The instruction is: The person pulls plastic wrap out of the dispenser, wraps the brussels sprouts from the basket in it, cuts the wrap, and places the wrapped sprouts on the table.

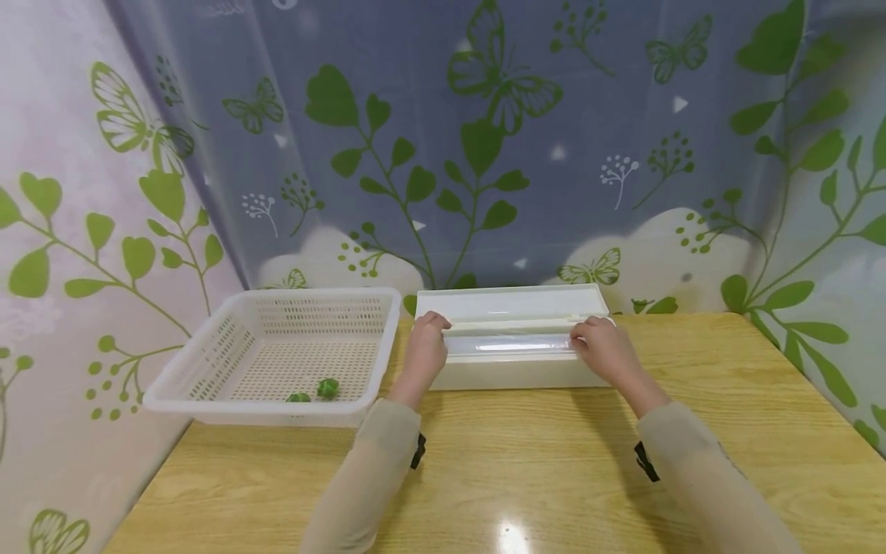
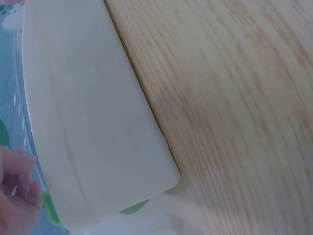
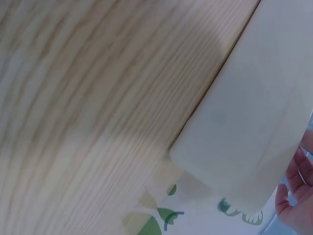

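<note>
A long white plastic wrap dispenser (image 1: 519, 375) lies on the table with its lid (image 1: 512, 302) raised at the back. Clear, shiny plastic wrap (image 1: 508, 344) spans its opening. At the left end, my left hand (image 1: 427, 348) pinches the wrap's edge with curled fingers. My right hand (image 1: 605, 351) pinches it near the right end, thumb against fingers. Each wrist view shows the dispenser's plain front wall (image 2: 98, 112), with only part of the hand at the frame's edge; the film there is hardly visible.
Left of the dispenser stands a white perforated basket (image 1: 389, 338). Inside, near its front wall, lie two small green vegetables (image 1: 328, 388), their kind unclear. The wooden table (image 1: 512, 462) meets a patterned curtain (image 1: 429, 154) at the back.
</note>
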`<state>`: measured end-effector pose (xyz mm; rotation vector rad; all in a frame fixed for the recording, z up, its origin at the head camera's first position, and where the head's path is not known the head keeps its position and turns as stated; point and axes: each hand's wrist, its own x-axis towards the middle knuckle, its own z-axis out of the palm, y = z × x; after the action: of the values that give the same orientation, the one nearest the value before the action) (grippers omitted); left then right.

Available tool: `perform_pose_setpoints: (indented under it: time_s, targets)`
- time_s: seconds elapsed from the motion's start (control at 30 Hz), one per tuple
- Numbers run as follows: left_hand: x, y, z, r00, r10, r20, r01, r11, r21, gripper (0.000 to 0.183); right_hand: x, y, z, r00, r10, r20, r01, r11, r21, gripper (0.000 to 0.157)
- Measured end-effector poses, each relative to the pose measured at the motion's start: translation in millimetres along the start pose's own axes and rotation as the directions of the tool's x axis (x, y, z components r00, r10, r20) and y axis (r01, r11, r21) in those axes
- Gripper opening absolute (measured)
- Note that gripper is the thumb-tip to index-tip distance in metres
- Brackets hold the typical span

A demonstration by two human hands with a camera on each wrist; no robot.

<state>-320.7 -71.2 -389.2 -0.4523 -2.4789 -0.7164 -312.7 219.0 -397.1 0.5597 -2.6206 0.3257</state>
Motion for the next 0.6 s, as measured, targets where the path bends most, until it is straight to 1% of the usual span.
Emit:
perform_pose_setpoints:
  time_s: [0.2, 0.33, 0.47, 0.5, 0.6]
  targets:
    - [0.7, -2.0, 0.4, 1.000, -0.008, -0.001, 0.008, 1.000, -0.001, 0.017, -2.6, 6.5, -4.4, 0.996, -0.061, -0.058, 0.056, 0.996, -0.075, 0.004]
    - [1.0, -3.7, -1.1, 1.000, -0.009, -0.001, 0.009, 1.000, -0.014, 0.017, -4.1, 9.2, -8.8, 0.996, -0.071, -0.050, 0.066, 0.993, -0.093, 0.004]
    - [0.7, -3.3, -3.6, 0.999, -0.048, 0.008, 0.049, 0.999, -0.013, 0.012, -4.8, 11.8, -8.9, 0.995, -0.099, -0.030, 0.095, 0.988, -0.119, 0.005]
    - [0.6, -3.0, -3.9, 0.998, -0.062, 0.009, 0.062, 0.998, -0.009, 0.010, -4.9, 12.5, -8.3, 0.993, -0.109, -0.037, 0.103, 0.986, -0.127, 0.006]
    - [-0.7, -2.2, -4.2, 0.997, -0.072, -0.002, 0.072, 0.997, 0.003, 0.007, -5.4, 13.5, -6.2, 0.990, -0.111, -0.082, 0.101, 0.988, -0.121, 0.006]
